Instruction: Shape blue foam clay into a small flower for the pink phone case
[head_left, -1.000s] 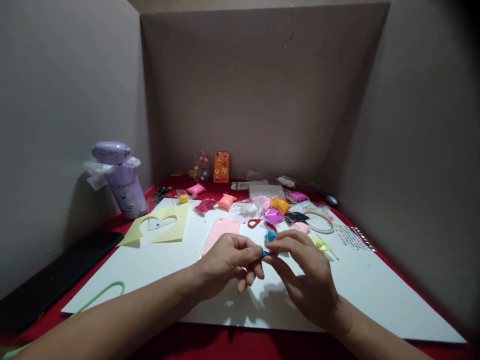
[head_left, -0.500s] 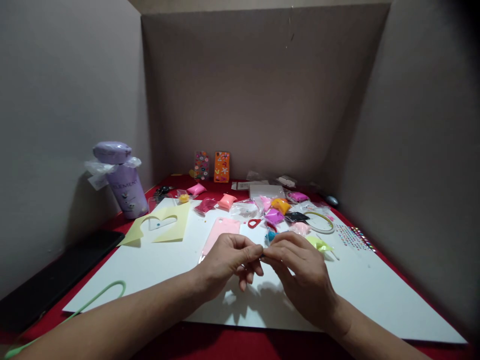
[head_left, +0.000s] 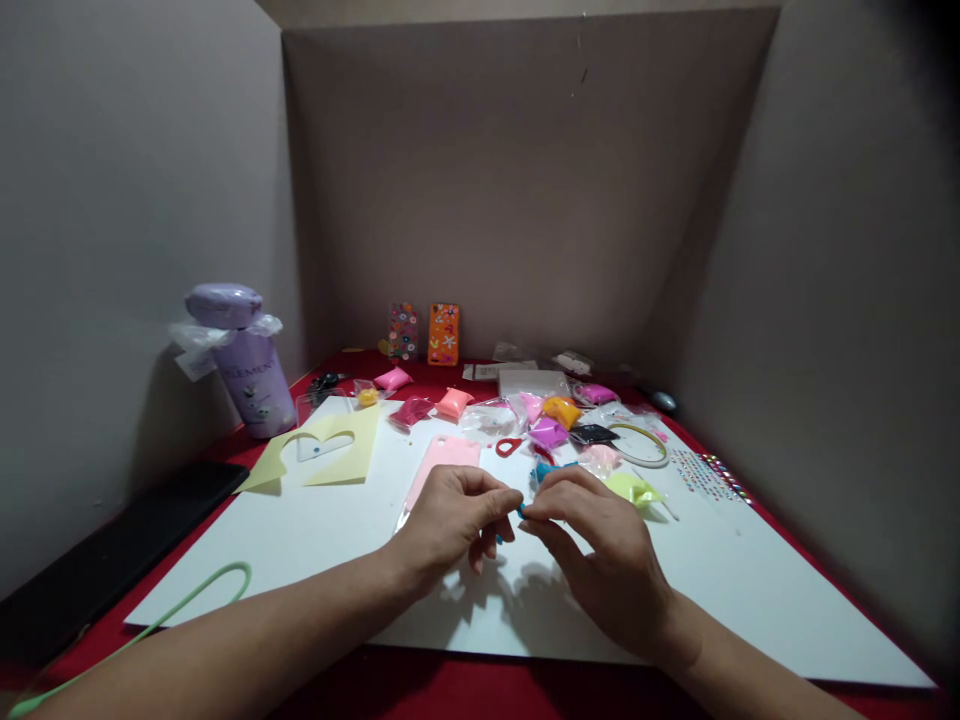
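Note:
Between my fingertips, over the white board (head_left: 315, 560), is a small piece of blue clay (head_left: 520, 510). My left hand (head_left: 454, 525) pinches it from one side with thumb and forefinger, and a second speck of blue shows by its lower fingers. From the other side my right hand (head_left: 607, 550) closes thumb and fingers on the same piece. Just behind my right hand lies a blue clay packet (head_left: 544, 470), partly covered by it. A pink phone case (head_left: 446, 462) rests behind my left hand, which hides its lower part.
Several bright clay packets (head_left: 547, 432) and red-handled scissors (head_left: 508, 447) lie further back. Yellow paper (head_left: 352, 462) with a curved cutout is at left, near a purple tumbler (head_left: 255, 385). Rhinestone stickers (head_left: 705, 475) lie at right. An orange decorated phone case (head_left: 443, 335) stands at the back.
My fingertips have parted slightly, so the blue clay now shows between them. More of the blue packet is visible behind my right hand. Nothing else has visibly moved.

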